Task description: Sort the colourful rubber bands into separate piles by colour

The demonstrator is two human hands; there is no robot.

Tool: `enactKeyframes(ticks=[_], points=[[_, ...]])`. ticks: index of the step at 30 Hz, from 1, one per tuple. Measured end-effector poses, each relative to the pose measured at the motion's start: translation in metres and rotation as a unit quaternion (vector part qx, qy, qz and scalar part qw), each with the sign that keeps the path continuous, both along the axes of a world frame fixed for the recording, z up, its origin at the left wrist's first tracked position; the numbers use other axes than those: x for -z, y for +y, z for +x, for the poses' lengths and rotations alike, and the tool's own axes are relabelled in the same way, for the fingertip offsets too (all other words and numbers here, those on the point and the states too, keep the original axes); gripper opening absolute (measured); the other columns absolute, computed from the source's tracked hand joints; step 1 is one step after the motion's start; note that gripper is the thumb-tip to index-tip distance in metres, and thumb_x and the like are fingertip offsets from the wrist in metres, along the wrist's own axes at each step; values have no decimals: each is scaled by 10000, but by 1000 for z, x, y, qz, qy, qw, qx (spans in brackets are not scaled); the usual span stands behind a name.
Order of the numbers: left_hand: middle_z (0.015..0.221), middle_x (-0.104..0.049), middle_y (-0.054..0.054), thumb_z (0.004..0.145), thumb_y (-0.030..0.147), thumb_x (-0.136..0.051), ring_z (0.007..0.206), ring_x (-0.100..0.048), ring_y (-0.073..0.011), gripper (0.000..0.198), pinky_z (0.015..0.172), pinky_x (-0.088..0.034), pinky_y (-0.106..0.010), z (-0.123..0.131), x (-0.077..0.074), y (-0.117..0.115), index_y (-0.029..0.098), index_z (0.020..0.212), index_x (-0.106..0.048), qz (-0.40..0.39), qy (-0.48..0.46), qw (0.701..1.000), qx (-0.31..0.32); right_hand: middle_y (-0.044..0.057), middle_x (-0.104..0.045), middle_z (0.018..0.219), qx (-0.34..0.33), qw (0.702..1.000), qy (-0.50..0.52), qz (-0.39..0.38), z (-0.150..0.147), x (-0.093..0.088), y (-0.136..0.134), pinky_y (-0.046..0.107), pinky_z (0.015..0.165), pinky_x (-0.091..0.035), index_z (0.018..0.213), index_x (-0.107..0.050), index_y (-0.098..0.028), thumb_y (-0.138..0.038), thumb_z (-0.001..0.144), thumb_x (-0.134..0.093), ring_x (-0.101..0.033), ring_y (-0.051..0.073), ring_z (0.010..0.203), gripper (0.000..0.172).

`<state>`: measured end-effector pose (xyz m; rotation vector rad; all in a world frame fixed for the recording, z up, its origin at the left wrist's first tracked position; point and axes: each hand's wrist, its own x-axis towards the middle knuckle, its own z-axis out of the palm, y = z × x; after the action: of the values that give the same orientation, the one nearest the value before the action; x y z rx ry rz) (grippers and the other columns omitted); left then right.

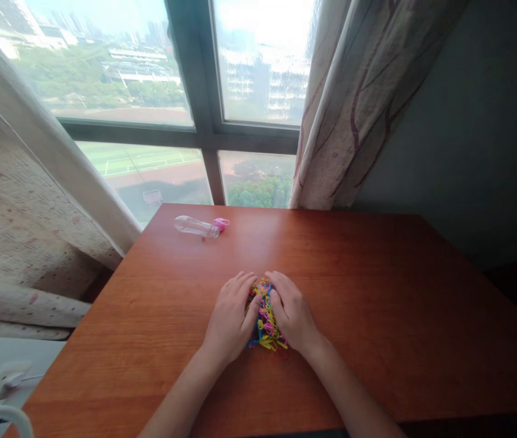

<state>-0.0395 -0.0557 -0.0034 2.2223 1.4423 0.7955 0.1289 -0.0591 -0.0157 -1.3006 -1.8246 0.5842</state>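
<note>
Left hand (229, 313) and right hand (295, 313) half open, cupped around opposite sides of pile of colourful clips (267, 328) on desk (377, 286), thumbs over top. No firm grip visible (undersides of fingers hidden). Step in hand seems to be gathering clips together; next move probably calls for palms close and low, minding strays at near edge. Farther off, clear bottle (192, 225) on its side, pink cap (221, 224) by its mouth. Beyond, window (204, 131).

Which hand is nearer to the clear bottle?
The left hand, on the same side of the pile of colourful clip-like pieces as the clear bottle; the right hand is opposite.
</note>
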Motion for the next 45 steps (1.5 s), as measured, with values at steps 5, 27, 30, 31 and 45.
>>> enactKeyframes(ticks=[5,27,30,31,45], points=[[1414,-557,-135,978,290,-432,1348,-472,-262,435,1145,-377,-479,3,2,-15,141,1379,-511,4,-1,999,38,88,-609,1294,-38,999,-5,14,-3,-3,-12,427,1119,-397,1306,-559,-185,-161,930,-405,-524,221,1241,407],[1469,-392,-163,752,258,-667,1425,-321,-373,790,1173,-293,-554,-140,5,125,176,1462,-330,123,11,963,-238,114,-666,1195,-15,987,156,-41,-7,28,129,363,931,-548,1224,-578,-182,-188,807,-513,-664,202,1058,422],[1466,-419,-122,754,265,-671,1424,-337,-348,722,1178,-297,-532,-140,5,143,230,1424,-404,120,33,970,-208,98,-637,1253,-67,994,88,-22,-35,21,158,368,942,-536,1306,-552,-196,-134,749,-572,-632,209,1088,562],[1464,-427,-117,758,264,-665,1415,-354,-346,695,1170,-308,-535,-139,5,147,240,1410,-425,119,41,972,-197,94,-604,1315,-86,994,66,-13,-45,17,166,374,991,-507,1337,-534,-201,-112,727,-586,-602,215,1146,618],[1369,-476,-132,889,319,-543,1239,-530,-298,486,1062,-448,-452,-125,7,134,207,1362,-514,119,90,984,-97,54,-615,1298,-171,983,-61,41,-69,3,185,378,1090,-378,1206,-639,-238,-11,833,-491,-526,202,1223,460]])
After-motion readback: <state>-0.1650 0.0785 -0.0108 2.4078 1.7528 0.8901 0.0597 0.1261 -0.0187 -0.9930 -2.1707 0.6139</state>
